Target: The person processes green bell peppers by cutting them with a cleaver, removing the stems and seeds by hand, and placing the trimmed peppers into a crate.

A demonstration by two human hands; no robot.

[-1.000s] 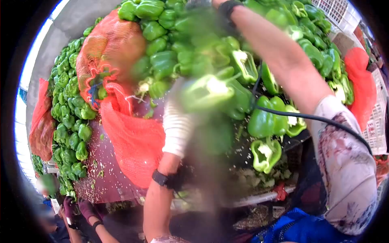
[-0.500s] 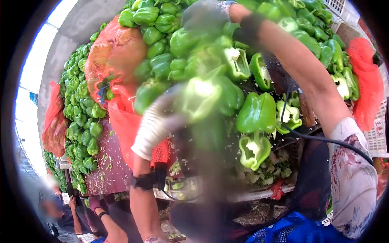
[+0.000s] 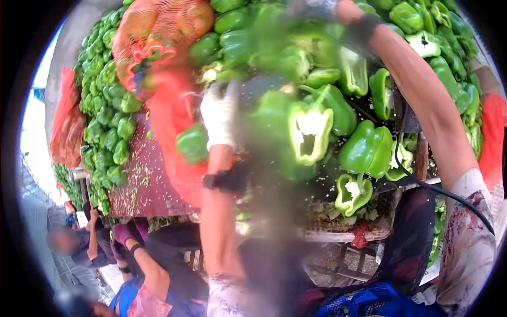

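Observation:
My left hand [image 3: 220,113], in a white glove, reaches over the dark table with its fingers stretched forward beside a pale, cut pepper piece [image 3: 211,73]. I see nothing in its grasp. A whole green bell pepper [image 3: 193,143] lies on the red mesh bag [image 3: 177,113] just left of that wrist. My right hand [image 3: 314,8], in a grey glove, is over the pepper heap at the top edge, blurred and partly cut off, so its fingers cannot be made out. Cut-open bell peppers [image 3: 310,129] with pale seed cores lie between my arms.
A filled orange mesh sack [image 3: 163,31] stands at the upper left beside a long heap of green peppers [image 3: 108,100]. A black cable [image 3: 443,192] crosses near my right arm. Co-workers [image 3: 150,269] sit at the lower left. A blurry smear hides the centre.
My left hand has moved forward and right, away from the whole pepper now lying on the red mesh. My right hand has moved right along the top edge. The view has shifted.

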